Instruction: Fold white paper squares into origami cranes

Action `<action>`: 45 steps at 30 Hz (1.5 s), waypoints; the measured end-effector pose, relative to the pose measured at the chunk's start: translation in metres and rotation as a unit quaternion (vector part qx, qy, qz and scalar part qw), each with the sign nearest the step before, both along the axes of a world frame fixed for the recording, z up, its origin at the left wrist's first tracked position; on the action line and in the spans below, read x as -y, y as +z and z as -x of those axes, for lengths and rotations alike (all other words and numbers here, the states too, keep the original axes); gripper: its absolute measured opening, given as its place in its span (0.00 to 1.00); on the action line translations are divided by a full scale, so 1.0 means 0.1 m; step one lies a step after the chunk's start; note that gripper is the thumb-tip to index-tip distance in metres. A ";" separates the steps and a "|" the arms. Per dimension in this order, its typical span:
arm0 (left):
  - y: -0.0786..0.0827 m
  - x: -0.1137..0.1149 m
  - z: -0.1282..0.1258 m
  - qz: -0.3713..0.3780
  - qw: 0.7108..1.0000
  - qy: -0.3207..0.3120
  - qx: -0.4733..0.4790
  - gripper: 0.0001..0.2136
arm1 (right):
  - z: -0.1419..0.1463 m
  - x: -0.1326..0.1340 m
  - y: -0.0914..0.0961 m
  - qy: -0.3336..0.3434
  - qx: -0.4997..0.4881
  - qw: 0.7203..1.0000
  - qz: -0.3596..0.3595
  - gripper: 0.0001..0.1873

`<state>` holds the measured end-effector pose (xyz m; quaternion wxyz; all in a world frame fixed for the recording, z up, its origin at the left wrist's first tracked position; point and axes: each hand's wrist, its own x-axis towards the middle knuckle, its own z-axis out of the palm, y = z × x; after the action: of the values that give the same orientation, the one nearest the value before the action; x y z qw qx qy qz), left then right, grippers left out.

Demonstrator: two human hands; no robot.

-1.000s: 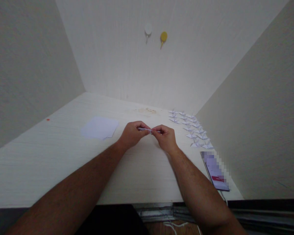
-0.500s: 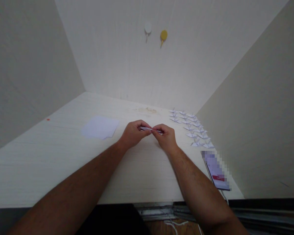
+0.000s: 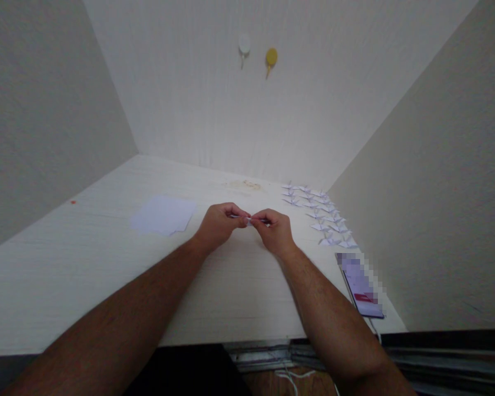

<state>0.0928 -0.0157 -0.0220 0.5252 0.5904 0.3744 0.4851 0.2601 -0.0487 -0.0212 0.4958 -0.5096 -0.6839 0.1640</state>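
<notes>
Both my hands meet over the middle of the white table (image 3: 231, 297), pinching one small folded piece of white paper (image 3: 248, 221) between them. My left hand (image 3: 221, 226) is closed on its left part with thumb and forefinger. On the other side, my right hand (image 3: 274, 230) grips it the same way, and the fingertips nearly touch. Most of the paper is hidden by the fingers. To the left lies a stack of white paper sheets (image 3: 163, 214). Several folded white paper cranes (image 3: 319, 226) stand in rows to the right.
A phone or tablet (image 3: 361, 286), its screen partly blurred, lies near the right wall with a white cable (image 3: 375, 330) attached. White (image 3: 244, 43) and yellow hooks (image 3: 271, 56) are on the back wall. A small red spot (image 3: 73, 202) marks the table's left side.
The fingertips have come closer together, and less of the folded paper shows on the left. The whole view has shifted slightly; the cranes and sheets stay in place.
</notes>
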 end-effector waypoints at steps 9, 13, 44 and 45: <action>0.00 -0.03 0.04 -0.032 0.999 0.027 -0.022 0.10 | 0.01 -0.02 -0.03 -0.021 -0.024 0.999 0.026 0.05; -0.02 -0.04 0.04 -0.040 0.999 0.011 -0.014 0.09 | 0.02 -0.01 -0.01 -0.028 -0.020 0.999 0.017 0.05; 0.01 -0.02 0.01 -0.038 0.997 -0.031 -0.065 0.04 | 0.07 -0.04 -0.11 0.025 -0.167 0.980 0.106 0.09; 0.01 -0.02 0.02 -0.033 0.997 -0.028 -0.068 0.04 | 0.07 -0.04 -0.11 0.021 -0.168 0.981 0.099 0.10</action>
<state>0.0909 -0.0138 -0.0206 0.4921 0.6492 0.3766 0.4411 0.2528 -0.0450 -0.0318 0.5471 -0.5067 -0.5819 0.3245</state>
